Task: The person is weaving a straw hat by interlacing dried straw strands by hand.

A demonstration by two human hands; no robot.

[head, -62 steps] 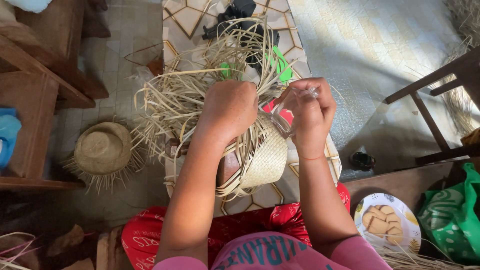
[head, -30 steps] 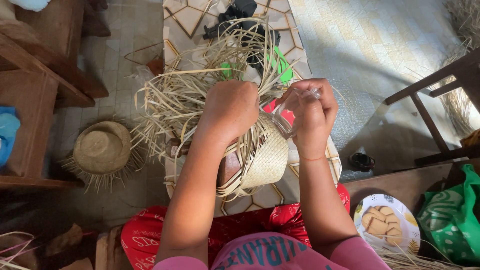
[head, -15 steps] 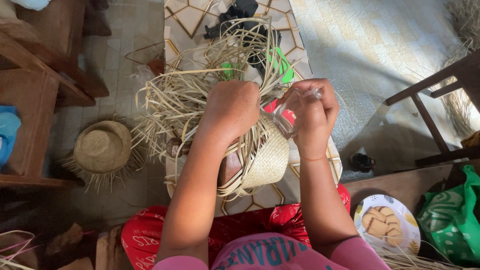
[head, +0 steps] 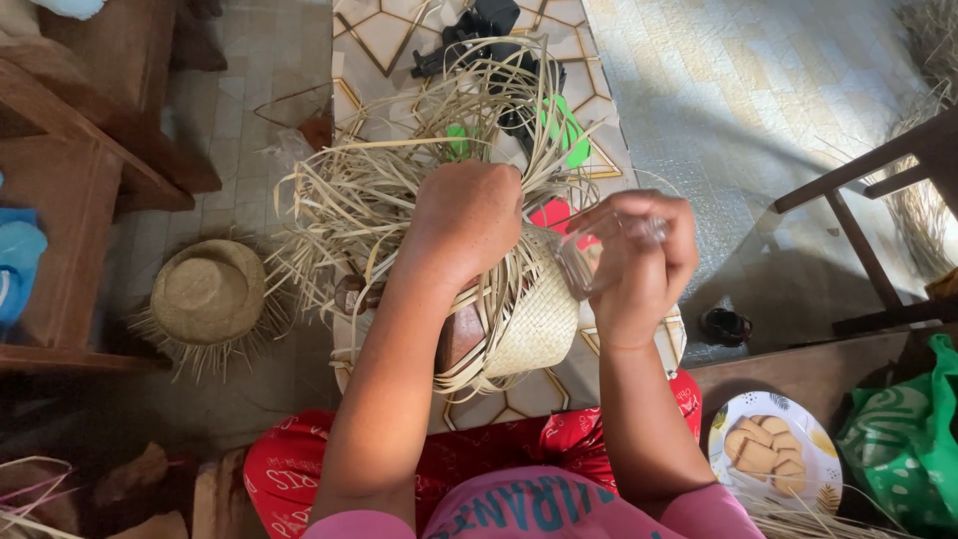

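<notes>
Landmark: the half-woven straw hat (head: 534, 324), seen approx. at frame centre, lying on a small table with a geometric-pattern top (head: 384, 35).

Far left of the woven hat: a wooden bench (head: 70, 130) with a blue cloth (head: 18, 262) on it. Between bench and woven hat, on the tiled floor, a finished straw hat with frayed brim (head: 208, 296) is seen, crown up.

Just left of and above the woven hat: loose straw strands (head: 349, 205) are fanned out from the work. The left hand (head: 467, 222) is closed in a fist around a bundle of these strands, directly above the woven hat and touching it.

Just right of the woven hat: the right hand (head: 644, 265) is closed around a clear glass tumbler (head: 594, 258), held tilted, its rim twd. the weave.

Behind the woven hat, on the tabletop: green plastic items (head: 564, 130) and a black object (head: 489, 30); type cannot be told.

Right of the woven hat, lower: a patterned plate with biscuits (head: 773, 454), then a green plastic bag (head: 903, 444). Right, upper: a dark wooden chair frame (head: 858, 190).

Below the woven hat: red patterned fabric (head: 289, 464) on the person's lap.
</notes>
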